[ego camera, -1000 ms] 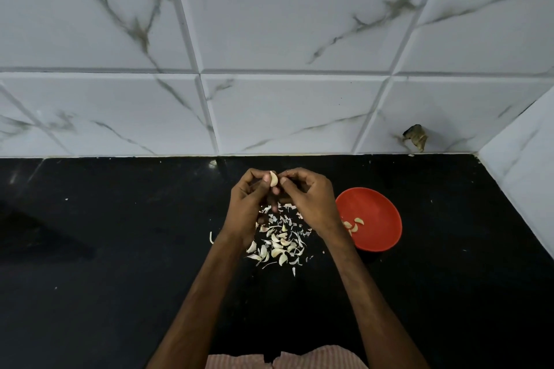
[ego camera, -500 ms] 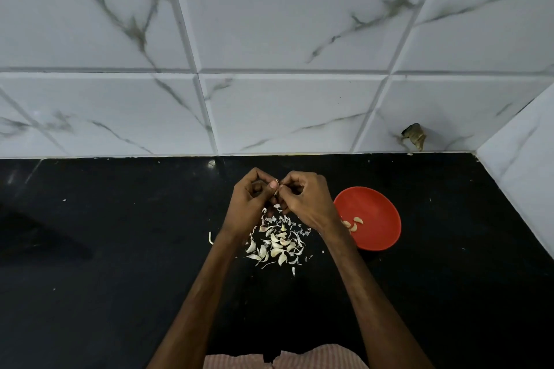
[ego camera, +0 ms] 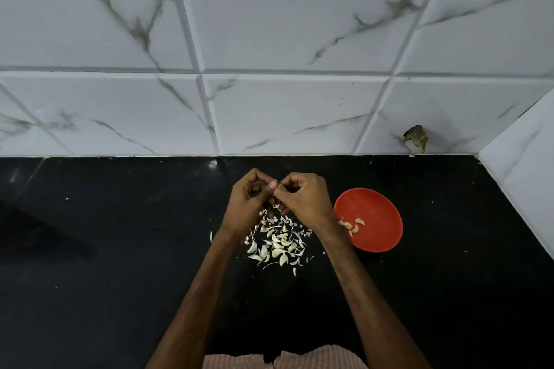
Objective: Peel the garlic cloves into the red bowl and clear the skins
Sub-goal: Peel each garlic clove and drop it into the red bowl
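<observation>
Left hand (ego camera: 247,204) and right hand (ego camera: 307,201) pinch one garlic clove (ego camera: 275,181) (mostly hidden) above skins (ego camera: 277,244), red bowl (ego camera: 379,207) at 3 o'clock.

Home kitchen: black counter (ego camera: 105,249), marble-tiled wall (ego camera: 284,24).

Wears a pale pinkish garment (ego camera: 314,358) with fine, close-set stripes, seen only as a strip at the bottom edge and split in the middle by a small dark notch. Shows a bare left forearm (ego camera: 198,293) and a bare right forearm (ego camera: 368,293), both slim, with faint tendon lines along them. Ends in a bare left grip (ego camera: 244,204) and right grip (ego camera: 305,201), knuckles ridged, one short pale thumbnail (ego camera: 272,185) in sight.
</observation>
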The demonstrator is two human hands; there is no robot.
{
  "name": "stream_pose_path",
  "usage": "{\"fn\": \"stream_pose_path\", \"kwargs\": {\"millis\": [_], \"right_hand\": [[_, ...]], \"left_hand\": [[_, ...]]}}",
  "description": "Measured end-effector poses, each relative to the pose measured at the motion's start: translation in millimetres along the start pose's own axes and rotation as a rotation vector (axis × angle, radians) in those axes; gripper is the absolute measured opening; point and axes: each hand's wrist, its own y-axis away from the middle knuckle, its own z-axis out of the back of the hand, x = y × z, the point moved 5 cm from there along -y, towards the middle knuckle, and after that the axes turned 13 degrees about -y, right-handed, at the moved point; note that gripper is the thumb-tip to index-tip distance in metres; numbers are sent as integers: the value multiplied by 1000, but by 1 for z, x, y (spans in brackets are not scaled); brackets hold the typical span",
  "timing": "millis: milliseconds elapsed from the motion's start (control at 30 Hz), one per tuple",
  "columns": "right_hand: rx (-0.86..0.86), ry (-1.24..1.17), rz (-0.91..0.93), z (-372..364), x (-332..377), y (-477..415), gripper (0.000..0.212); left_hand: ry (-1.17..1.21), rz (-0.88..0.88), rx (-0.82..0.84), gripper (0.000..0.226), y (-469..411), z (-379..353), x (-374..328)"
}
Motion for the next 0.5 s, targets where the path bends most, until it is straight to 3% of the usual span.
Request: {"fn": "stream_pose_path", "kwargs": {"millis": [200,333,500], "right_hand": [[-29,248,98,-5,7,-3,13],[-62,160,112,-1,4,-3,10],[-71,-162,52,2,-5,-1,6]], "left_hand": [[-49,-6,-44,12,0,3,0],[20,44,-41,7,0,2,1],[109,152,-64,6,1,2,6]]}}
